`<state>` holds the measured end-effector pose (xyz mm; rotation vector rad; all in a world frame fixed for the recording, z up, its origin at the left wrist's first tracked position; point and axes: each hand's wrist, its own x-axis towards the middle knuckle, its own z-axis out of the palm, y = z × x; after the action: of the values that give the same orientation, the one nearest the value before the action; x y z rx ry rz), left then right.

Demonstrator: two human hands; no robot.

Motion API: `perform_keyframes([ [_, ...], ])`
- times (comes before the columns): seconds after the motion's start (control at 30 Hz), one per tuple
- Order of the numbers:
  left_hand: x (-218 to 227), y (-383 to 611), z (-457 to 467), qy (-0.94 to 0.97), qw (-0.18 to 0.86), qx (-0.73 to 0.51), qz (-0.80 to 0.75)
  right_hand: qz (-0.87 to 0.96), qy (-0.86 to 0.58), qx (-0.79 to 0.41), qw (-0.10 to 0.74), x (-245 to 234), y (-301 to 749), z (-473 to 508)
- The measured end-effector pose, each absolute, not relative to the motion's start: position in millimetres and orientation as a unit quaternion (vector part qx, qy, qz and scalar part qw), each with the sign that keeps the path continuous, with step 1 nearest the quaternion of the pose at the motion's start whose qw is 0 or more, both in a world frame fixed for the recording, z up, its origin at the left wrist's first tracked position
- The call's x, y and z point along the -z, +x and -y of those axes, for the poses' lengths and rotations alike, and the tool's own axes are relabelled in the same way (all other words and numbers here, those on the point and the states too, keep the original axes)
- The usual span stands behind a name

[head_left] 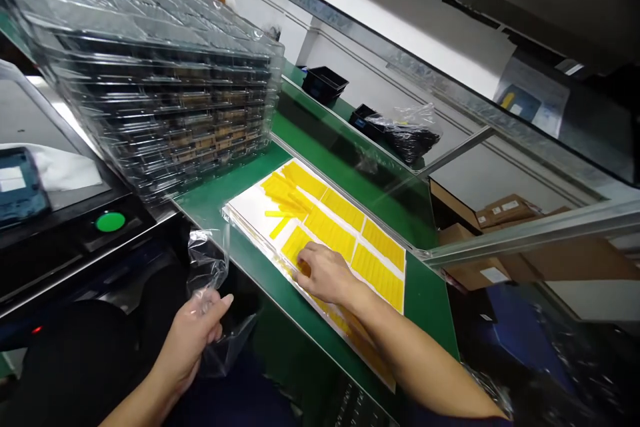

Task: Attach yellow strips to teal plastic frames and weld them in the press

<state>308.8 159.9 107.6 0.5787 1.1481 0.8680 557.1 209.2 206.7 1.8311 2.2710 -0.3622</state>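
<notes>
Left hand (pixel 193 340): low at the desk's front edge, fingers (pixel 220 307) closed around a clear plastic bag (pixel 207 267), thumb laid along its top.
Clear plastic bag: crumpled, rising above the left fingers and hanging below them, off the desk.
Green button (pixel 111 221): up and to the left of the left fingers, set in a dark machine panel.
Stack of clear trays (pixel 150 80): well above the left fingers, many layers high, tilted in the view, small brownish parts visible in the rows.
Desk (pixel 235 183): green top, between the two hands and beyond them.
Loose yellow strips (pixel 283 203): just beyond the right fingers, lying crossed on the sheet's far-left corner.
Label sheet (pixel 350 220): white backing with blocks of yellow labels, flat on the desk under the right fingers.
Right hand (pixel 327 277): palm down on the sheet, fingers (pixel 305 260) bent, tips on a near yellow block; whether they pinch a label I cannot tell.
Black bins (pixel 324 83): far beyond the right fingers, behind a clear partition.
Cardboard boxes (pixel 505 210): to the right of the right fingers, below desk level.
</notes>
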Motion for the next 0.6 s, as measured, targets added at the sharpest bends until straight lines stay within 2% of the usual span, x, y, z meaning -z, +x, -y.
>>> perform_keyframes([
  [0.23, -104.2, 301.2, -160.6, 0.250, 0.699, -0.415, -0.526, -0.770, 0.619, 0.037, 0.151, -196.2, 538.4, -200.1],
  [0.6, -101.3, 287.5, -158.4, 0.258, 0.690, -0.421, -0.529, -0.760, 0.625, 0.073, 0.161, -205.4, 535.4, -203.4],
])
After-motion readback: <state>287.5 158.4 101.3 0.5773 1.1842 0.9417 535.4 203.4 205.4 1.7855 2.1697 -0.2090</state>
